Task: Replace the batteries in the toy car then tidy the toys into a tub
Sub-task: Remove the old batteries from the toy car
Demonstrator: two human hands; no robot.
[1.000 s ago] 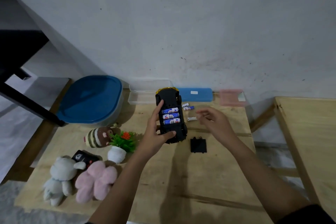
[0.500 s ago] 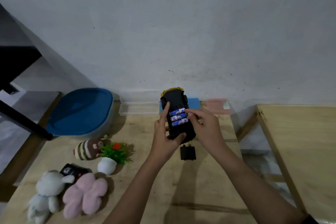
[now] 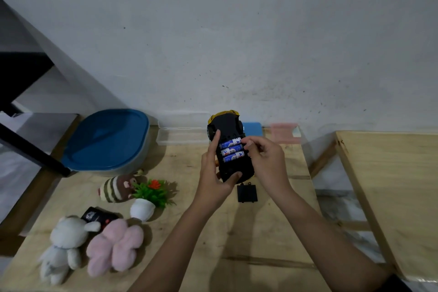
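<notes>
My left hand (image 3: 214,176) holds the black and yellow toy car (image 3: 227,129) upside down above the wooden table (image 3: 237,244). Three blue batteries (image 3: 232,150) lie side by side in its open bay. My right hand (image 3: 265,161) rests its fingertips on the right ends of the batteries. The black battery cover (image 3: 246,193) lies on the table just below the car. A tub with a blue lid (image 3: 106,140) stands at the back left.
A striped plush (image 3: 116,188), a small potted plant (image 3: 148,199), a white bunny plush (image 3: 64,244), a pink plush (image 3: 116,246) and a black remote (image 3: 98,217) lie at the left. A clear box (image 3: 182,135), blue case (image 3: 252,128) and pink box (image 3: 283,133) line the wall. Another wooden table (image 3: 391,185) stands to the right.
My right hand came from the loose batteries on the table to the car's battery bay and now touches the batteries. The car was lifted slightly; the view shifted.
</notes>
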